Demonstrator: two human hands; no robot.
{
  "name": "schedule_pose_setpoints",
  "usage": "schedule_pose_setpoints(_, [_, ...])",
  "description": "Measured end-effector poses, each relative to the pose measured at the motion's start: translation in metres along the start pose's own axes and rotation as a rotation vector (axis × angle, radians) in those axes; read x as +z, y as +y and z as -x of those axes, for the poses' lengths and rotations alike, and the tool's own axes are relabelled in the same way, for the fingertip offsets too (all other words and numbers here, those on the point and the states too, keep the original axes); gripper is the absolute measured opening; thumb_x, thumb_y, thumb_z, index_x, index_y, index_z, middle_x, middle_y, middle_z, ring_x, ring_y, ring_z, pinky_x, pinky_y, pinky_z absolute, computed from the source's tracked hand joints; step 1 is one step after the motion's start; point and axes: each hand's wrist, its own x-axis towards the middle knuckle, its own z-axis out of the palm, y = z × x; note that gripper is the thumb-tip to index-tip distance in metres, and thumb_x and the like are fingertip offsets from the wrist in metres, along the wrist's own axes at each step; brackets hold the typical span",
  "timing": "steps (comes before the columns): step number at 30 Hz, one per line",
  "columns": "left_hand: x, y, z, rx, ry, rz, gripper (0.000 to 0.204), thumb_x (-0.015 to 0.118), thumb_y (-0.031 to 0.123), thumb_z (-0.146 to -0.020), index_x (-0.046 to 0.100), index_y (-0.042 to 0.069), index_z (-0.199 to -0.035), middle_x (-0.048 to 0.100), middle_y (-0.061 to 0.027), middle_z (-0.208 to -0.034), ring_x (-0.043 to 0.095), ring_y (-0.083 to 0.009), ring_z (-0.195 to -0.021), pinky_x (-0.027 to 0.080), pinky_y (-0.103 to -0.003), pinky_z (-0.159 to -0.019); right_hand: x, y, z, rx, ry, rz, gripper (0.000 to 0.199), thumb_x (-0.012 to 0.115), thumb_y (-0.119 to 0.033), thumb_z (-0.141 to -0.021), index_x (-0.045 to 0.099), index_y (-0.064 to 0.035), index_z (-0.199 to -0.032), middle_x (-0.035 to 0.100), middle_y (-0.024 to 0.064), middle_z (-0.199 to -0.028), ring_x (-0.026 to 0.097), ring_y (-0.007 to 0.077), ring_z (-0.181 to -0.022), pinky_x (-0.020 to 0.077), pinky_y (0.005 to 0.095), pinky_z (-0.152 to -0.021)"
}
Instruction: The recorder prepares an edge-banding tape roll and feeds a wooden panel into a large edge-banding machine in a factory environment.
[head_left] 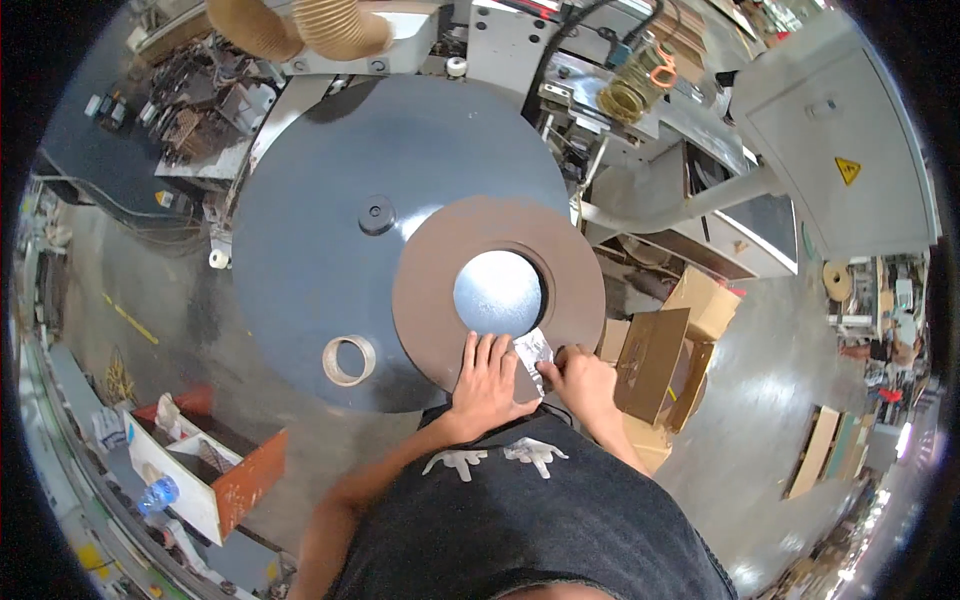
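A wide brown coil (430,270) with a round hole lies flat on a large grey-blue round table (300,200), its near right part close to my body. My left hand (485,385) rests on the coil's near side, fingers stretched out and slightly apart. A crumpled strip of shiny, silvery film (533,348) runs across the coil between my two hands. Closed at the strip's right edge, my right hand (582,383) pinches it with the thumb; the other fingers are curled and their tips are hidden. Through the coil's hole shows a bright, shiny surface (497,292).
On the table stand a cardboard ring (349,361) and a dark round knob (377,214). Opened cardboard boxes (655,365) are at my right. A white-and-orange bin (190,470) is at lower left. Machinery with ribbed hoses (340,30) borders the far side; a grey cabinet (820,130) stands far right.
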Motion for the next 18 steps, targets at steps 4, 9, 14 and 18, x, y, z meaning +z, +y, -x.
schedule_pose_setpoints(4, [0.003, 0.006, 0.004, 0.024, -0.007, -0.048, 0.079, 0.080, 0.050, -0.063, 0.050, -0.006, -0.110, 0.047, -0.0250, -0.127, 0.042, -0.0424, -0.122, 0.025, -0.061, -0.110, 0.010, -0.001, 0.000, 0.068, -0.119, -0.014, 0.026, 0.071, -0.034, -0.083, 0.070, -0.0077, -0.083, 0.069, 0.0158, -0.076, 0.068, 0.0356, -0.069, 0.0531, 0.0457, -0.062])
schedule_pose_setpoints(9, [0.007, 0.005, 0.009, 0.010, 0.013, -0.055, 0.078, 0.081, 0.051, -0.062, 0.050, -0.005, -0.109, 0.044, -0.0234, -0.128, 0.039, -0.0414, -0.126, 0.022, -0.060, -0.112, -0.010, 0.007, 0.008, 0.113, -0.019, -0.091, 0.020, 0.070, -0.029, -0.083, 0.072, -0.0086, -0.084, 0.070, 0.0140, -0.083, 0.069, 0.0348, -0.076, 0.0536, 0.0446, -0.066])
schedule_pose_setpoints(14, [0.004, 0.003, 0.006, 0.048, 0.061, -0.009, 0.078, 0.082, 0.049, -0.062, 0.049, -0.005, -0.107, 0.045, -0.0224, -0.123, 0.042, -0.0402, -0.120, 0.025, -0.062, -0.109, -0.010, -0.003, 0.024, 0.063, 0.064, 0.015, 0.015, 0.071, -0.021, -0.080, 0.072, -0.0073, -0.087, 0.067, 0.0132, -0.088, 0.069, 0.0332, -0.080, 0.0552, 0.0433, -0.068])
schedule_pose_setpoints(18, [0.004, 0.001, 0.006, 0.029, 0.062, 0.019, 0.078, 0.082, 0.048, -0.061, 0.049, -0.005, -0.107, 0.045, -0.0220, -0.121, 0.042, -0.0400, -0.118, 0.026, -0.062, -0.109, 0.004, 0.002, 0.017, 0.077, 0.058, 0.049, 0.021, 0.070, -0.028, -0.082, 0.070, -0.0081, -0.089, 0.067, 0.0111, -0.091, 0.069, 0.0344, -0.076, 0.0541, 0.0449, -0.067])
